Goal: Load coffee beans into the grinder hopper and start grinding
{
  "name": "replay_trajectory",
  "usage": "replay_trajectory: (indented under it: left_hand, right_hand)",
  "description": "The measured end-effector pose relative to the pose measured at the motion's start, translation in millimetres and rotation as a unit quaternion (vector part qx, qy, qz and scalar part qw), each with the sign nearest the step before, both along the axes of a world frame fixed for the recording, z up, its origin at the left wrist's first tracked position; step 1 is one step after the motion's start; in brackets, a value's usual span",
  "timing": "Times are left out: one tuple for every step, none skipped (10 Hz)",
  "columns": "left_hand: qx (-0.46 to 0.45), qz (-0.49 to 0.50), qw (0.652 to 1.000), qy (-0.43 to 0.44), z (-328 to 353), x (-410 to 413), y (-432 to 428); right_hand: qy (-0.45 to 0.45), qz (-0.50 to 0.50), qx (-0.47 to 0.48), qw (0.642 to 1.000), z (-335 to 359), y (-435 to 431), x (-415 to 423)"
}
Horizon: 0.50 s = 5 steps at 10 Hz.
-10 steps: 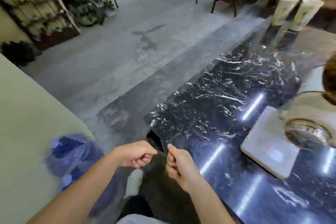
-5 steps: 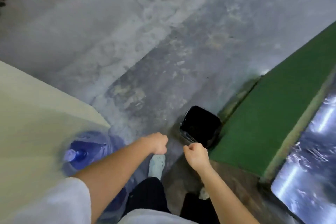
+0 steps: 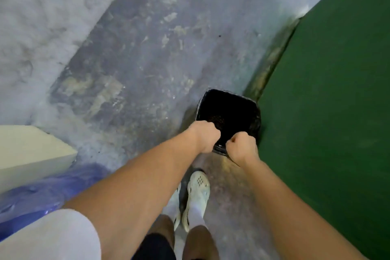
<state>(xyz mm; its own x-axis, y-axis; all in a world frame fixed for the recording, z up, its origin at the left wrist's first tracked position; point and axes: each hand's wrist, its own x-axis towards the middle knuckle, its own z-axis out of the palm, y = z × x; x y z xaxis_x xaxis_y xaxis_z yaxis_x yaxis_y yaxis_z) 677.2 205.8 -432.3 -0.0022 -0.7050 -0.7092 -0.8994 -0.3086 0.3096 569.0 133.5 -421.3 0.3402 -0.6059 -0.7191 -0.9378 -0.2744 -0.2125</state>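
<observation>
Grey stained concrete floor [image 3: 130,53] beside green wall [image 3: 337,91]

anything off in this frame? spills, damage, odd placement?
Nothing is spilled. Oddity: no grinder in view. Both fists, left hand and right hand, are clenched over the near rim of a black bin on the stained floor, with what look like coffee beans inside.
</observation>
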Motion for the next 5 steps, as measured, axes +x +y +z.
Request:
replay_trajectory:
  left_hand:
    - [-0.009, 0.0, 1.0, 0.014, -40, -11, -18]
    - [0.01, 0.013, 0.999, 0.039, -79, -17, -35]
    - [-0.02, 0.106, 0.99, 0.094, -105, -18, -40]
    - [-0.048, 0.188, 0.966, 0.172, -112, -23, -33]
    - [-0.047, 0.235, 0.954, 0.179, -110, -29, -22]
  right_hand:
    - [0.009, -0.009, 0.014, 1.0, -36, -9, -7]
    - [0.015, -0.013, 0.021, 1.0, -71, -16, -16]
    - [0.0, -0.026, 0.005, 1.0, -92, -21, -17]
    - [-0.028, -0.029, -0.012, 0.999, -100, -22, -15]
    - [-0.034, -0.042, -0.009, 0.999, -94, -17, -16]
